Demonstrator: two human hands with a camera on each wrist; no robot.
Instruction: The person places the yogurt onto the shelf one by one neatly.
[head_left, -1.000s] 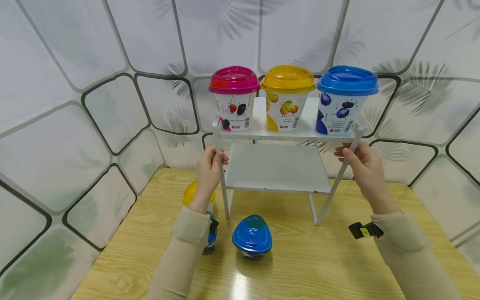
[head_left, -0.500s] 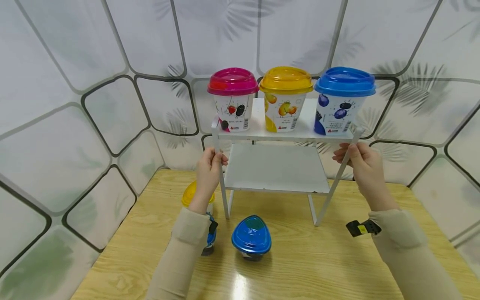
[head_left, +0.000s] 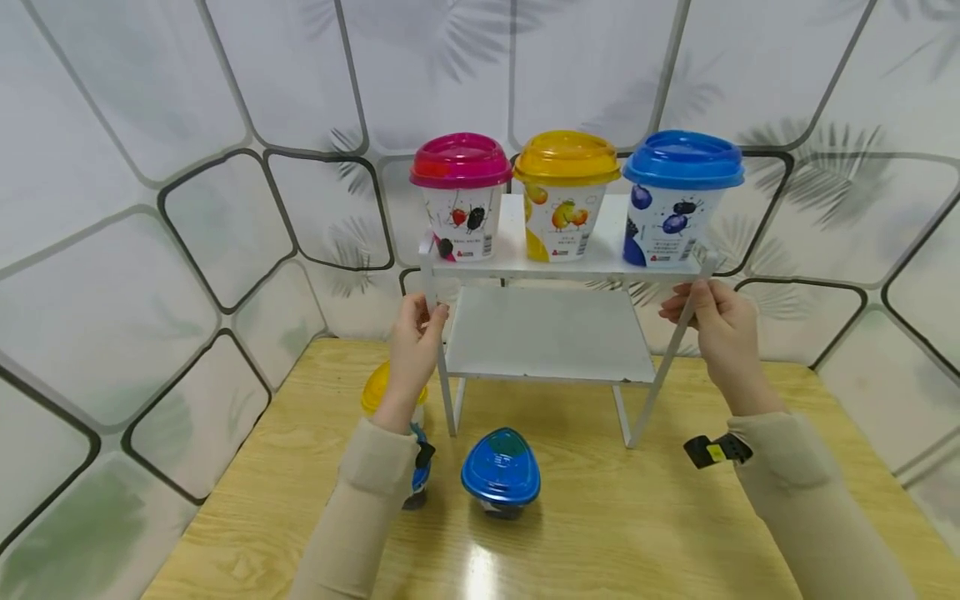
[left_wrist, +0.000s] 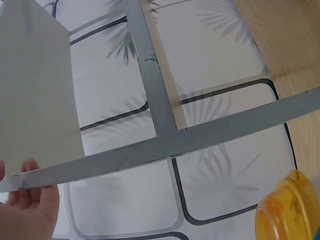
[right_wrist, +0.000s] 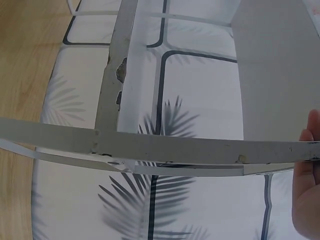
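Note:
A white two-tier rack [head_left: 551, 333] stands on the table, gripped at both sides. My left hand [head_left: 412, 350] pinches its left front leg just under the top shelf; in the left wrist view the fingers of that hand [left_wrist: 31, 212] curl round the metal bar. My right hand [head_left: 723, 342] holds the right front leg at a similar height, and the right wrist view shows its fingers [right_wrist: 306, 185] at the bar's end. On the top shelf stand three lidded cups: pink-lidded [head_left: 461, 200], yellow-lidded [head_left: 566, 200] and blue-lidded [head_left: 678, 200]. The lower shelf is bare.
A blue-lidded cup [head_left: 501, 471] stands on the wooden table [head_left: 600, 517] in front of the rack. Left of it, partly behind my left wrist, are a yellow-lidded cup [head_left: 375, 387] and another blue item [head_left: 421, 475]. A patterned curtain [head_left: 187, 108] surrounds the table's back and sides.
In the head view the rack, its cups and both hands appear slightly further left, the right hand most. Both hands keep their hold on the legs.

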